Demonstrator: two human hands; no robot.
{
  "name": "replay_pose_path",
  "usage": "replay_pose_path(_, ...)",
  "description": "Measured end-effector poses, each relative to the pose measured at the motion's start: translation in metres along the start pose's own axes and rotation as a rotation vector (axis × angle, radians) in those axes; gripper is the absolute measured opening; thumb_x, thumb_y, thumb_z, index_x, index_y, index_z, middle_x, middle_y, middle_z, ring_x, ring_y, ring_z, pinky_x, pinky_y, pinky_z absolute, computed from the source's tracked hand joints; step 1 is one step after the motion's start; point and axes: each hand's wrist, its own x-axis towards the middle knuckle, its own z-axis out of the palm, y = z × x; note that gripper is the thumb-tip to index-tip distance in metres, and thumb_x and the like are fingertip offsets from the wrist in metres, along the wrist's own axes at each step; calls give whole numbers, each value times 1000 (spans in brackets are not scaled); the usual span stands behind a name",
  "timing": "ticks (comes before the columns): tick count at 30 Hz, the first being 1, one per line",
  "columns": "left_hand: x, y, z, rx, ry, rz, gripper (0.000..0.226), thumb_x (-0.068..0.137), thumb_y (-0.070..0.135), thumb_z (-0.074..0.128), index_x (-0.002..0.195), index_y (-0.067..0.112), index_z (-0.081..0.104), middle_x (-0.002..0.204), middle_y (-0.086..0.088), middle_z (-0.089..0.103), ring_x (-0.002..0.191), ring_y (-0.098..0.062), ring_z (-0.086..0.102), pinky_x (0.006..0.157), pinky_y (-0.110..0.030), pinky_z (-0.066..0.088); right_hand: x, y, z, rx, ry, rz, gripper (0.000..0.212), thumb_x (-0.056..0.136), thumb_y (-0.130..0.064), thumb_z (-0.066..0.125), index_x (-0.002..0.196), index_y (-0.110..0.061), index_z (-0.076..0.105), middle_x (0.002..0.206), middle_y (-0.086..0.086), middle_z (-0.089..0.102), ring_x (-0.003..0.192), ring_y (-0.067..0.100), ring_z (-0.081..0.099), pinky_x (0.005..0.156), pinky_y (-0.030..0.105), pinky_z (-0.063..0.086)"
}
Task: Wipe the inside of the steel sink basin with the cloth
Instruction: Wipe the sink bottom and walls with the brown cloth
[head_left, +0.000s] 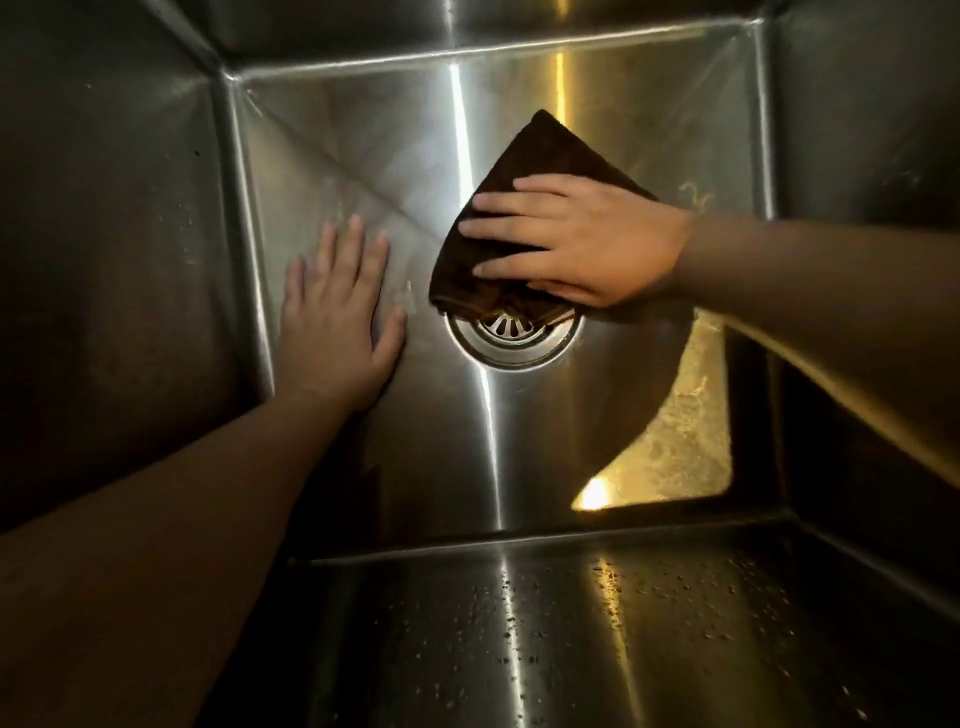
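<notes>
right hand (582, 239) lies flat on the brown cloth (540, 156), not gripping, so the thumb-side edge could snag the drain strainer (511, 328).

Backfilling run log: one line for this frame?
phase: wiping | right hand: flat, pressing cloth on sink basin floor, cloth overlapping drain | left hand: flat on floor

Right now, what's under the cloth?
The brown cloth lies on the sink floor under the flat right hand, covering the upper rim of the drain strainer. The strainer's lower half shows; the steel beneath the cloth is hidden.
</notes>
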Motion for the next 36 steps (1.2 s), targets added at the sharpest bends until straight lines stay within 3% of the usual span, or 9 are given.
replay_pose_path(3,1,-1,-1,-26,9,6,66,92,43,29,152,18,16,159,-7,10,147,-25,4,116,-47,5,7,25,-3,-54,-153,-126,50,96,-31,43,144,-18,41,153,15,31,143,34,26,113,51,25)
replay_pose_path(8,1,-4,0,-21,5,20,67,91,42,31,152,17,17,159,-8,12,146,-26,6,116,-46,5,7,26,5,-43,-127,-113,55,94,-39,34,146,-21,35,156,12,26,145,32,19,115,50,18)
replay_pose_path(12,1,-4,-1,-33,12,23,66,91,42,31,152,19,16,159,-7,11,146,-24,4,117,-44,3,0,14,13,-23,-125,60,55,92,-38,37,145,-26,34,158,7,21,146,28,15,118,47,13)
replay_pose_path(22,1,-3,-1,-42,23,19,67,90,43,30,152,19,16,159,-6,11,147,-24,4,117,-43,3,-20,-70,19,95,25,718,55,88,-31,43,143,-21,42,156,12,27,145,31,18,116,46,10)
replay_pose_path(24,2,-4,-1,-40,28,16,67,90,43,30,152,19,17,159,-7,11,147,-24,5,117,-44,3,-21,-62,15,76,-23,623,55,90,-33,49,142,-15,43,155,16,27,144,33,19,115,47,11)
replay_pose_path(28,1,-5,-1,-60,39,27,67,91,43,31,151,19,17,159,-6,11,147,-24,4,117,-44,4,-32,-11,-1,-28,-195,45,51,94,-43,37,129,-10,54,151,17,35,143,31,24,114,43,14)
replay_pose_path(30,1,-5,-1,-65,41,28,67,91,42,32,151,18,18,159,-7,11,147,-24,4,117,-45,4,-28,5,-4,-43,-234,-103,55,94,-47,32,126,-10,57,147,19,40,140,32,29,114,45,18)
replay_pose_path(33,0,-4,0,-66,49,21,66,90,42,31,151,18,19,159,-6,11,147,-24,4,118,-45,4,-18,-1,2,-78,-220,-99,58,92,-47,34,115,-2,63,134,25,52,129,40,45,109,53,23)
replay_pose_path(36,0,-4,1,-61,51,25,66,91,42,31,151,19,17,159,-6,10,147,-23,3,118,-45,4,-24,-24,9,3,-163,102,55,94,-44,36,112,0,62,129,25,54,128,40,44,113,47,21)
